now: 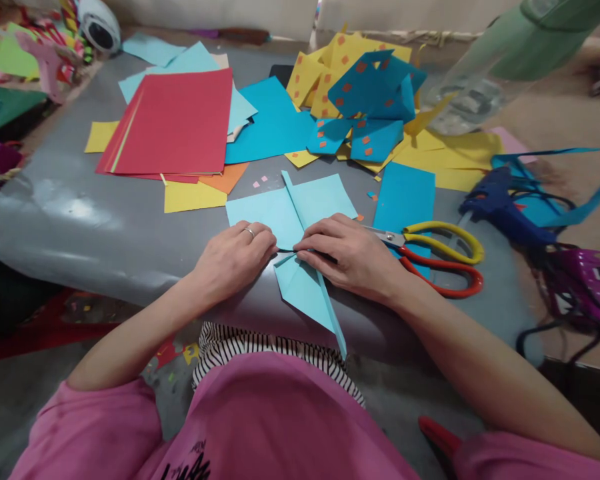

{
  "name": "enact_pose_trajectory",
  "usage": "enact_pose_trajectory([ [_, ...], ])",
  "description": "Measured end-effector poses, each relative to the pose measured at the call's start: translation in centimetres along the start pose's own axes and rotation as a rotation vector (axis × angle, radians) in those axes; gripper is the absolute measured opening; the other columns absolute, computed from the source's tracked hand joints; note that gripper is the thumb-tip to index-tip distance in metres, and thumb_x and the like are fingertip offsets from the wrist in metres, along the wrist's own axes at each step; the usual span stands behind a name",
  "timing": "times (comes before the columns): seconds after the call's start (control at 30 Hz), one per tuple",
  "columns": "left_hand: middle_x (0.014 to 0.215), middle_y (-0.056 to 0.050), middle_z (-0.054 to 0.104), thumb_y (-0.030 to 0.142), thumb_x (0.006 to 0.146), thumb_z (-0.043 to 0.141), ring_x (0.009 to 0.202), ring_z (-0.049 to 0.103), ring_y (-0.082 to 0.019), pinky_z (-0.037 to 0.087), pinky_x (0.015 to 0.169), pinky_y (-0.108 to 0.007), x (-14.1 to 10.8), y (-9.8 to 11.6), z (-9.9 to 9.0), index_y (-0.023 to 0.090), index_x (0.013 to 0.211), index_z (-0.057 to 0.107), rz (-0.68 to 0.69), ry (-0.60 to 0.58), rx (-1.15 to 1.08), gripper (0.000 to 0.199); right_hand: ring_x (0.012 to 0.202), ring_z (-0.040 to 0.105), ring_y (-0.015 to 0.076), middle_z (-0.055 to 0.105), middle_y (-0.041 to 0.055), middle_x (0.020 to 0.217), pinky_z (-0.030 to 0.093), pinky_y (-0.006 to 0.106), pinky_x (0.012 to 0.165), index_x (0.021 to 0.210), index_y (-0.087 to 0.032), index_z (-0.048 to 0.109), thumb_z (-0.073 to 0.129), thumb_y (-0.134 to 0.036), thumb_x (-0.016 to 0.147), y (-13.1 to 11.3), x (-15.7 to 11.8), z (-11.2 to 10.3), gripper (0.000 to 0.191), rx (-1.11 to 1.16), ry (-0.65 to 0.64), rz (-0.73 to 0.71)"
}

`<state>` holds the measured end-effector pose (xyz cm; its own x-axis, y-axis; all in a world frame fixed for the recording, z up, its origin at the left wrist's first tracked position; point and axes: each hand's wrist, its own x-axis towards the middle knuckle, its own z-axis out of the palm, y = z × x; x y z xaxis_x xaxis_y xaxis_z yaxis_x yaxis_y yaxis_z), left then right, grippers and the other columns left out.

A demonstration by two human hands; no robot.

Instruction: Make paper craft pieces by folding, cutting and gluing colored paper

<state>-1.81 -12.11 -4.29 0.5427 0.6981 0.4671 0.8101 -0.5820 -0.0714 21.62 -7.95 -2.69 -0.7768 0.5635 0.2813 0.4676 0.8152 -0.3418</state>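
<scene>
A light blue folded paper (313, 200) lies in front of me, with wing-like panels and a raised fold down its middle. Its near panel (305, 290) reaches over the table's front edge. My left hand (243, 253), with a ring on one finger, pinches the paper's left side near the centre. From the right, my right hand (353, 257) presses its fingers together on the central fold. Beneath the fingertips the paper is hidden. Scissors (445, 257) with one yellow and one red handle lie just right of my right hand, partly over a blue sheet (405, 193).
Red sheets (175, 123) are stacked at the back left. A blue paper butterfly (370, 100) with orange squares stands at the back, among yellow papers (455, 157). A blue glue gun (505, 200) with a cable lies right. A bottle (510, 60) stands at the back right.
</scene>
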Motion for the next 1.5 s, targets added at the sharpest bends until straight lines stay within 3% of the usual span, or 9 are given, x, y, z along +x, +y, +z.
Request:
enact_pose_trajectory([
  [0.27,0.095,-0.006,0.072,0.025,0.103,0.046,0.087,0.064,-0.018,0.049,0.075,-0.029,0.3,0.1,-0.1,0.018,0.091,0.064,-0.163,-0.148,-0.176,0.022,0.089,0.062,0.0224,0.072,0.0104,0.096,0.051,0.038,0.080,0.099,-0.017,0.074,0.054,-0.029,0.101,0.2,-0.1,0.1,0.023,0.033,0.025,-0.007],
  [0.47,0.101,-0.007,0.070,0.027,0.101,0.049,0.091,0.063,-0.020,0.050,0.075,-0.030,0.4,-0.1,-0.2,0.017,0.092,0.064,-0.223,-0.176,-0.304,0.020,0.088,0.062,0.0226,0.072,0.0105,0.095,0.051,0.037,0.079,0.099,-0.016,0.074,0.055,-0.027,0.101,0.2,-0.1,0.0,0.022,0.016,0.035,-0.023],
  [0.77,0.106,-0.007,0.072,0.047,0.099,0.054,0.091,0.063,-0.020,0.049,0.076,-0.030,-0.1,-0.7,-0.7,0.019,0.099,0.065,-0.146,-0.206,-0.339,0.030,0.087,0.063,0.0219,0.072,0.0096,0.093,0.052,0.036,0.077,0.096,-0.016,0.074,0.054,-0.025,0.101,0.2,0.0,0.1,0.022,0.012,0.054,-0.029],
  [1.03,0.100,-0.005,0.075,0.031,0.104,0.049,0.085,0.066,-0.017,0.050,0.079,-0.029,-0.1,-1.4,-0.1,0.018,0.091,0.066,-0.049,-0.162,-0.236,0.024,0.088,0.063,0.0227,0.071,0.0106,0.095,0.052,0.037,0.078,0.102,-0.015,0.074,0.055,-0.026,0.100,0.4,-0.2,0.2,0.021,0.019,0.048,-0.038],
  [1.13,0.099,-0.006,0.074,0.026,0.102,0.050,0.087,0.067,-0.018,0.050,0.076,-0.029,0.4,-0.9,-0.2,0.017,0.090,0.065,-0.122,-0.190,-0.226,0.021,0.088,0.063,0.0232,0.071,0.0110,0.096,0.052,0.038,0.078,0.106,-0.015,0.073,0.056,-0.027,0.100,0.5,-0.2,0.2,0.022,0.020,0.036,-0.048],
  [1.3,0.103,-0.008,0.070,0.024,0.098,0.054,0.088,0.067,-0.020,0.046,0.066,-0.028,1.6,0.0,-0.7,0.015,0.093,0.065,-0.316,-0.336,-0.200,0.015,0.091,0.063,0.0244,0.071,0.0117,0.098,0.051,0.039,0.080,0.107,-0.014,0.071,0.056,-0.027,0.100,0.4,-0.2,0.1,0.021,0.009,0.027,-0.021],
  [1.5,0.104,-0.008,0.067,0.024,0.097,0.053,0.087,0.066,-0.019,0.039,0.059,-0.028,2.6,0.2,-1.3,0.016,0.094,0.063,-0.394,-0.448,-0.194,0.014,0.092,0.063,0.0251,0.071,0.0117,0.098,0.050,0.038,0.080,0.112,-0.015,0.067,0.054,-0.029,0.101,0.1,-0.2,-0.1,0.022,-0.012,-0.017,0.016],
])
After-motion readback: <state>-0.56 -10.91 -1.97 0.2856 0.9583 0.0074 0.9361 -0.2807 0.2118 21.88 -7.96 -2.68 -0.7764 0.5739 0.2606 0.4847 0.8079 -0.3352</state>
